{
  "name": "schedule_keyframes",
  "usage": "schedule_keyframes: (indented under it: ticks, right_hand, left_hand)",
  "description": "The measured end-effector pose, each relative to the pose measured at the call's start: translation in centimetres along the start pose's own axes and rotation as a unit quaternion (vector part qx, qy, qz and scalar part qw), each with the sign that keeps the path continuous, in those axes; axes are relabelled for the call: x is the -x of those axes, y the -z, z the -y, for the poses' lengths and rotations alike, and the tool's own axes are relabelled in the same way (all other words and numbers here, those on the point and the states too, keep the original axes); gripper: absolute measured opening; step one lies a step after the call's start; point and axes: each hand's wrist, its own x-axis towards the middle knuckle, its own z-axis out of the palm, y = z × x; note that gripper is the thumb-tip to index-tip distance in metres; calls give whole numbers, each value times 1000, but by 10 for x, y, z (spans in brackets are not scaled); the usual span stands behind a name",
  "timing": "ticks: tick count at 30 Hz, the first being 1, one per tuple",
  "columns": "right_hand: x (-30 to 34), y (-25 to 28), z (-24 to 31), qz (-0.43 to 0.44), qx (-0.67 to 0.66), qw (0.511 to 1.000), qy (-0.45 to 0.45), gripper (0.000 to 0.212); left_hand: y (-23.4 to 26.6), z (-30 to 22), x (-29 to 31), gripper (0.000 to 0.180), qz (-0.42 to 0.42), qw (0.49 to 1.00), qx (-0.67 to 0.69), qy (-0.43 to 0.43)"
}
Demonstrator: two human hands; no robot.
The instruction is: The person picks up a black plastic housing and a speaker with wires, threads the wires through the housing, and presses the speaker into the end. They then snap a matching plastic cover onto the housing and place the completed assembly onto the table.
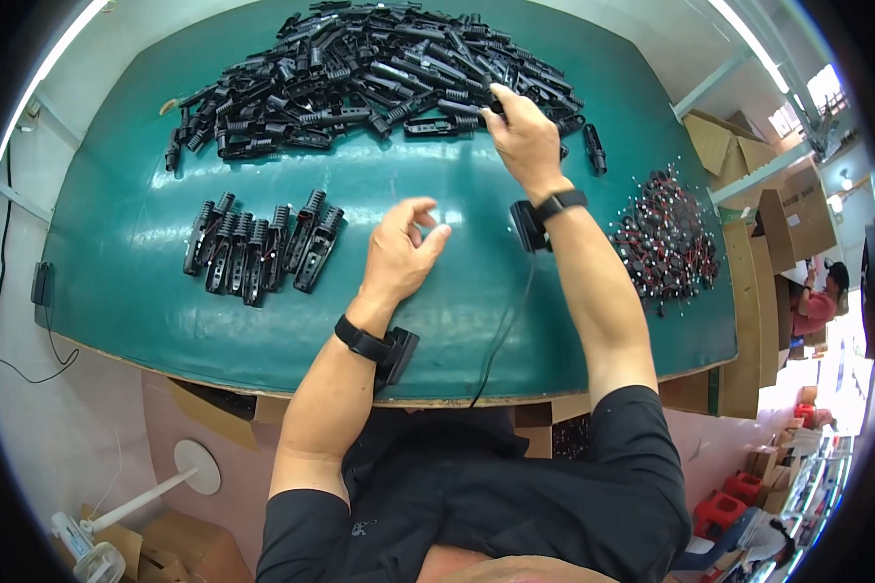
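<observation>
- A small row of black, ribbed plastic housings (259, 255) lay on the green table (292, 345), apparently the portion sorted out.
- The big heap of similar black housings (360, 83) and the pile of small red-and-black wired pieces (663, 243) seemingly remained.
- The left hand (399, 251) curled loosely, empty; the right hand (527, 138) was at the heap, its grip unclear.

- The worktop (165, 325) is green, with a shiny surface.
- On its far side lies a big heap of black parts (340, 83).
- One single part (595, 149) lies just right of it.
- At left, several similar parts (255, 260) lie in a row.
- At right is a pile of small wired pieces (666, 243).
</observation>
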Motion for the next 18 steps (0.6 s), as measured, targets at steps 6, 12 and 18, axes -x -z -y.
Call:
schedule_keyframes:
  ticks: [6, 12, 18]
  right_hand:
    - [84, 94, 43, 165, -520, 783, -299, 28]
    - [126, 130, 19, 187, -551, 741, -334, 27]
    - [171, 132, -47, 186, -166, 947, -203, 28]
  left_hand:
    - [-14, -11, -3, 49, -95, 939, -157, -291]
    - [-45, -11, 16, 44, 91, 976, -49, -192]
    - [-41, 0, 18, 40, 64, 992, -16, -107]
